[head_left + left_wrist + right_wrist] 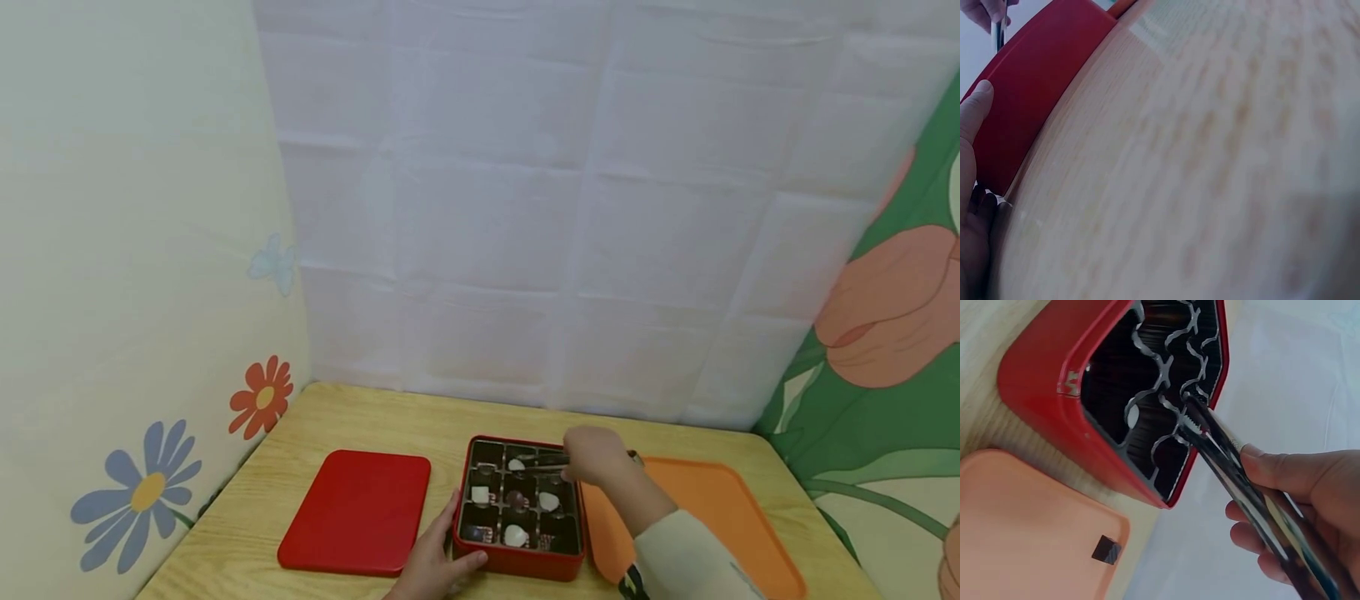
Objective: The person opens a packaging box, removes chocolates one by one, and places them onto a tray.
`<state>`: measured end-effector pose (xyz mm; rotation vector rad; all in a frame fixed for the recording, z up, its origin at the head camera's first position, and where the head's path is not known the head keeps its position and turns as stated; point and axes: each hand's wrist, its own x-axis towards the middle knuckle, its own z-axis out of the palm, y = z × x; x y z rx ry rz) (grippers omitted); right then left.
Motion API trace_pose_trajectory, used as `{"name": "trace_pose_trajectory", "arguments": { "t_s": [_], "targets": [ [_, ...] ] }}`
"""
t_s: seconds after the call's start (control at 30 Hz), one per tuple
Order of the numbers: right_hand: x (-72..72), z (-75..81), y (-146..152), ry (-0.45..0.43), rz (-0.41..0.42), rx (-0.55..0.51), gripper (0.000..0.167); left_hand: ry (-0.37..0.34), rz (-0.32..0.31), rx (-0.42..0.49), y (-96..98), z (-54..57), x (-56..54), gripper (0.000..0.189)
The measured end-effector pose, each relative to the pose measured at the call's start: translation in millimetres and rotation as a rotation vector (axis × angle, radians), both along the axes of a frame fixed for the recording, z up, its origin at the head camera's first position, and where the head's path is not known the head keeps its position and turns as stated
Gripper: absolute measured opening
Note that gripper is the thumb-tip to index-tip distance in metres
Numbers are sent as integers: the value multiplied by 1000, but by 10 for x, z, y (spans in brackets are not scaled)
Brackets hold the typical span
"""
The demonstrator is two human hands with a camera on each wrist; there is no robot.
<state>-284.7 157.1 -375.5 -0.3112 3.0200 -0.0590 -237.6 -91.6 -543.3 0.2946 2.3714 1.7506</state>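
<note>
A red box point(517, 562) with a black divided insert stands in front of me. Its compartments hold small pieces: a white square one point(480, 495), a dark round one point(516, 500), and several whitish rounded ones point(515, 535). My left hand point(438, 558) grips the box's near left corner, thumb on the front wall point(1016, 94) and fingers along the left side. In my right hand point(596, 454) is a pair of metal tongs point(1241, 481), reaching over the box from the right. Their tips are in the back middle compartment, at a whitish piece point(516, 464).
A flat red lid point(356, 510) lies on the wooden table point(360, 408) left of the box. On the right is an orange tray point(705, 492), partly under my right forearm, with a dark square piece point(1107, 550) near its edge. Fabric hangs behind and at both sides.
</note>
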Motion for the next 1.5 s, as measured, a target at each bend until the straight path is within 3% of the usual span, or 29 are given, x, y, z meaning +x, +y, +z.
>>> {"name": "trace_pose_trajectory", "arguments": {
  "t_s": [0.13,0.47,0.77,1.03,1.23,1.5],
  "targets": [
    [-23,22,-68,3,-9,33,47,6,1,-4,-6,-6,5,111],
    [-96,-4,-232,31,-9,170,29,5,-7,4,-3,-11,13,111],
    [-72,24,-338,61,-2,221,29,22,-8,-9,-1,5,18,110],
    [-86,118,-478,-3,-27,316,27,14,-4,3,-9,28,26,109],
    [-111,126,-474,-59,-42,302,28,17,-7,4,-2,10,29,109],
    [-114,110,-379,-56,-14,212,23,6,3,-6,2,31,26,111]
  ]
}}
